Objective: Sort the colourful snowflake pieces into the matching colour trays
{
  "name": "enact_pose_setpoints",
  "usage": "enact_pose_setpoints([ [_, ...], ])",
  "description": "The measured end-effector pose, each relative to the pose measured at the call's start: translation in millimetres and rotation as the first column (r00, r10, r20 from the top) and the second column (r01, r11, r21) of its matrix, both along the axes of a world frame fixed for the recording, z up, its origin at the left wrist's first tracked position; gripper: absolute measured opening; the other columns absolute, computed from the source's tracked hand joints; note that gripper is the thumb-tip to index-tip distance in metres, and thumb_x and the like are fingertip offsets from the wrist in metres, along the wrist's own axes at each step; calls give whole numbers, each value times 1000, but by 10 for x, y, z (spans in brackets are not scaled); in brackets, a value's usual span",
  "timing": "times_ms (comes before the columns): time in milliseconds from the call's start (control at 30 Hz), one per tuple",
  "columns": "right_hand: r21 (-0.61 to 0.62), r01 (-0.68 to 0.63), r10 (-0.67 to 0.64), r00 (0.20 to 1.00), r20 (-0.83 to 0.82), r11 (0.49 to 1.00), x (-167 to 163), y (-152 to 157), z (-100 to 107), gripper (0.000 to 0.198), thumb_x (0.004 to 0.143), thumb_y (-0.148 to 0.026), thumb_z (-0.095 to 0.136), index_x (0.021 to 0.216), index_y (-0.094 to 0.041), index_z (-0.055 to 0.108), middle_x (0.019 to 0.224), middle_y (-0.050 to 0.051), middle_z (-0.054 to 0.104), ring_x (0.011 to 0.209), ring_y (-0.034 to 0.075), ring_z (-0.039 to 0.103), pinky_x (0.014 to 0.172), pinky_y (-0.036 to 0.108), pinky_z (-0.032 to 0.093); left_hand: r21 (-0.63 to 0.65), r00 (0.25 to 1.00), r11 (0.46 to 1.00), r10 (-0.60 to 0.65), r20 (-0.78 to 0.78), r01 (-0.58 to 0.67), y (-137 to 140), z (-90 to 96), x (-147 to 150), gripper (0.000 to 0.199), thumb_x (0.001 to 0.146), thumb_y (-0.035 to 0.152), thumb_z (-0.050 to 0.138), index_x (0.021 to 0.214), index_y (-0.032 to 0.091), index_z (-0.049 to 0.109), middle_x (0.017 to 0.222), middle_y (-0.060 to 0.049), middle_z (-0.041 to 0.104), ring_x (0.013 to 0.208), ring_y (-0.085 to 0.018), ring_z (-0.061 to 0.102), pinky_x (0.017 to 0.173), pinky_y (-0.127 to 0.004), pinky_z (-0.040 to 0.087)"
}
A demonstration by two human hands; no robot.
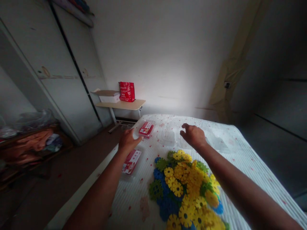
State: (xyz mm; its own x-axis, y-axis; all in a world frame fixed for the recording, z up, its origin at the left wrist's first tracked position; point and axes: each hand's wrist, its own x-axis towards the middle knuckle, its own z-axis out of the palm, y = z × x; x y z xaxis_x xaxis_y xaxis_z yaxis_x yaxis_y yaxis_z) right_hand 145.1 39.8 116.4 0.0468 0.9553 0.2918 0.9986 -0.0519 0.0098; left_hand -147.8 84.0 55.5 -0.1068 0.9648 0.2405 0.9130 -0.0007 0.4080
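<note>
My left hand is over the left side of the bed, its thumb apart from the fingers and nothing in it. Just beyond it lies a clear plastic box with a red-and-white label. A second labelled plastic box lies nearer, partly behind my left forearm. My right hand hovers over the middle of the bed with bent fingers, thumb and forefinger apart. Clear plastic containers stand on both sides of it, one to the left and one to the right. Below spreads a pile of yellow, green and blue plastic snowflake-shaped pieces.
The bed has a white striped, dotted cover. Beyond its far left corner, a small table carries a red bag and a white box. A wardrobe and a low shelf with cloth line the left.
</note>
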Motion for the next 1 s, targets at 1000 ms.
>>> enact_pose_setpoints([
  [1000,260,-312,405,753,-519,914,789,-1215,-406,37,84,-37,51,117,-22,55,93,6,68,55,11,60,46,22,47,-6,812,893,-407,418,451,-231,332,-40,56,65,37,57,118,20,60,132,-4,50,119,-29,47,95,-33,43],
])
